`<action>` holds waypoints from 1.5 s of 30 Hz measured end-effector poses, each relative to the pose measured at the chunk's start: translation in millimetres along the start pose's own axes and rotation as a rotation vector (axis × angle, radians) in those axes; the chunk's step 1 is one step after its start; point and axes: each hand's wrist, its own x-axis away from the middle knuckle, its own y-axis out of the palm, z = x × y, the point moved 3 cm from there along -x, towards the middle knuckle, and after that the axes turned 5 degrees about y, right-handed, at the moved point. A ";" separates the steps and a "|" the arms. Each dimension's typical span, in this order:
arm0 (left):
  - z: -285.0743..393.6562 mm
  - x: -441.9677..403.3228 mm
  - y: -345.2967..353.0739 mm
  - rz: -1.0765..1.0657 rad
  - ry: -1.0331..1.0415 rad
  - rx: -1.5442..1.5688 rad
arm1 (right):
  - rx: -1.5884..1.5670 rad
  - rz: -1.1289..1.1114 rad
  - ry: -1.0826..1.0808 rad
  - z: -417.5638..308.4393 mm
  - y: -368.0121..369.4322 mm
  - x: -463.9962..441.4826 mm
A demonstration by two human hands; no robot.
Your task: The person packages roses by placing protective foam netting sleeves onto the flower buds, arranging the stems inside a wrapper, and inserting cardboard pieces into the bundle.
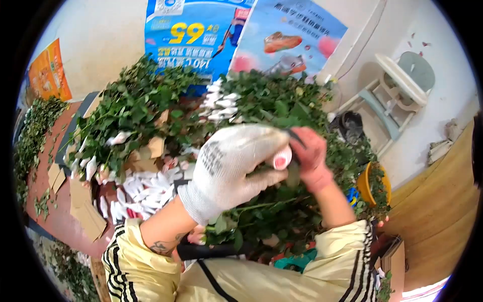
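Observation:
My left hand (226,163), in a white knitted glove with dark print on its back, is closed around a rose (281,158). The rose's pink bloom sits in a white net sleeve and points at me. Close beside it, my right hand (312,157) wears a reddish glove and is smeared by motion. Its fingers are curled in at a dark strip by the bloom; what they hold I cannot make out. Below both hands lie leafy rose stems (271,216). A pile of white net sleeves (143,191) is left of my left forearm.
Leafy stems (146,90) heap up at the back, with sleeved roses (221,103) among them. Cardboard pieces (85,206) lie at the left. On the right are a yellow bucket (363,186), blue-handled scissors (353,197) and a high chair (392,95). Posters (196,40) hang behind.

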 end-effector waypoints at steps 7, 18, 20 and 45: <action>7.5 130.3 -13.5 -0.513 -0.489 -0.203 | 0.205 0.282 0.015 29.2 -89.0 -65.5; 28.6 221.4 33.4 -0.732 -0.709 -0.303 | 0.142 -0.658 -0.346 -147.7 99.2 52.8; 28.6 222.2 34.1 -0.717 -0.690 -0.300 | 0.042 -0.860 -0.300 -157.9 107.6 56.9; -64.2 271.3 -20.0 -0.657 -0.495 -0.156 | -0.406 -0.666 0.051 -186.8 100.5 95.7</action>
